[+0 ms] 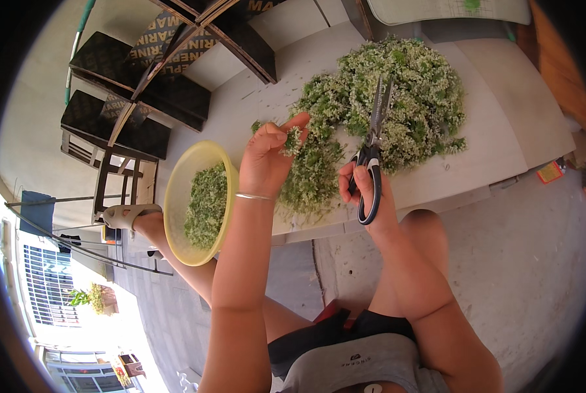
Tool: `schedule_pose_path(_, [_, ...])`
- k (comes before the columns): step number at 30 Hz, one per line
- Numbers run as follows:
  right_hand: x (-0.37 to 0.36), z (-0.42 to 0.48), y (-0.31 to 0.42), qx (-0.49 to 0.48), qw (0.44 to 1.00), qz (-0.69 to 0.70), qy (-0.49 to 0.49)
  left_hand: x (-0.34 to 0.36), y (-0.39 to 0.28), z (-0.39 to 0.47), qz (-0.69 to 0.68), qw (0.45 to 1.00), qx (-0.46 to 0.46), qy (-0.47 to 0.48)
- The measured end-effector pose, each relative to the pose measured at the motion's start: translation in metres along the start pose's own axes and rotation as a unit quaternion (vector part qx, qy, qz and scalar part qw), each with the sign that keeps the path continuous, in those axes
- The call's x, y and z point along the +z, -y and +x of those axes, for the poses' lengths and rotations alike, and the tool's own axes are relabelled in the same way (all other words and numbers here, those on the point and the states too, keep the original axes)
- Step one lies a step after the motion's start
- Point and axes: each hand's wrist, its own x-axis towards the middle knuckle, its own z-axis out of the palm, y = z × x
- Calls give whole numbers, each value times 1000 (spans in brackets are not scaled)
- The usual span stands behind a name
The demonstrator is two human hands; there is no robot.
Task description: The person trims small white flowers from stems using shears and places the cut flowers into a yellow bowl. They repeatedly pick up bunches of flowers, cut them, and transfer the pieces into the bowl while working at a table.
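My left hand [273, 152] pinches a small sprig of white flowers [293, 141] between thumb and fingers, palm turned up. A metal bangle circles that wrist. In my right hand [366, 189] is a pair of scissors [373, 140] with black and grey handles, its toothed blades parted and pointing away from me. Beneath and beyond the blades lies a large heap of white-flowered green sprigs [411, 98]. A smaller pile [312, 182] lies between my hands. Left of my left forearm, a yellow plastic bowl [232, 184] holds cut flower heads [207, 206].
The heaps lie on a pale tabletop [489, 132]. Dark plywood shelving [175, 98] stands at the back left, beside a wooden chair [121, 167]. A pale stool or chair seat [450, 10] is at the far edge. My legs are below the table's near edge.
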Motion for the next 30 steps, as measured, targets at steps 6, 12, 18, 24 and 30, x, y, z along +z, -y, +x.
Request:
schedule_pose_path(6, [9, -4, -1, 20, 999, -24, 6, -4, -7, -29, 145, 986, 81, 22])
schedule_pose_path(12, [12, -7, -2, 36, 996, -81, 30, -3, -20, -52, 244, 968, 18, -49])
schedule_pose_path(18, [13, -7, -11, 60, 990, -110, 65, -7, -26, -71, 106, 986, -46, -120])
schedule_pose_path(24, [19, -11, 0, 45, 910, -399, 105, -15, -31, -81, 76, 994, -32, -75])
schedule_pose_path(30, [22, -11, 5, 54, 880, -458, 109, -7, -27, -82, 31, 997, -19, -64])
